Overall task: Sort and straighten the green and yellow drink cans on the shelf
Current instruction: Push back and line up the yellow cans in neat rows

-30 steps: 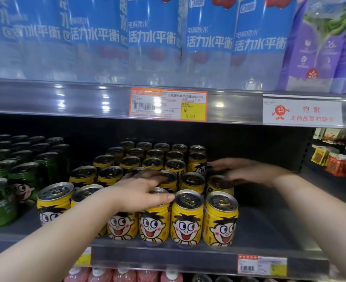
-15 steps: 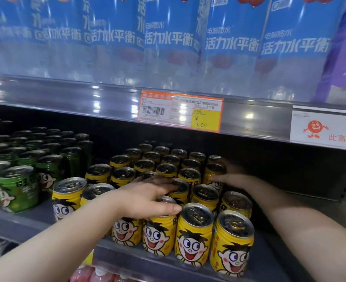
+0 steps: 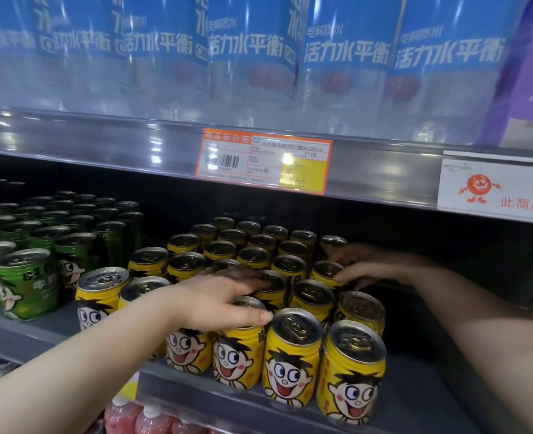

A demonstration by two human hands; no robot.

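Note:
Yellow drink cans [image 3: 293,355] with a cartoon face stand in several rows on the middle shelf [image 3: 227,399]. Green cans [image 3: 27,283] with the same face fill the shelf's left part. My left hand [image 3: 218,302] lies flat over the tops of the front yellow cans, fingers straight and pointing right. My right hand [image 3: 365,267] reaches in from the right and rests its fingers against the right side of the yellow block, about three rows back, touching a can's rim. Neither hand grips a can.
Blue-labelled water bottles [image 3: 246,57] fill the shelf above, whose rail carries an orange price tag [image 3: 263,162] and a white notice [image 3: 497,189]. Right of the yellow cans is bare shelf floor [image 3: 415,386]. Pink bottles [image 3: 146,418] sit on the shelf below.
The camera has moved closer and swung left. My right hand has dropped from above the cans to the right side of the yellow block. My left hand stays on the front cans.

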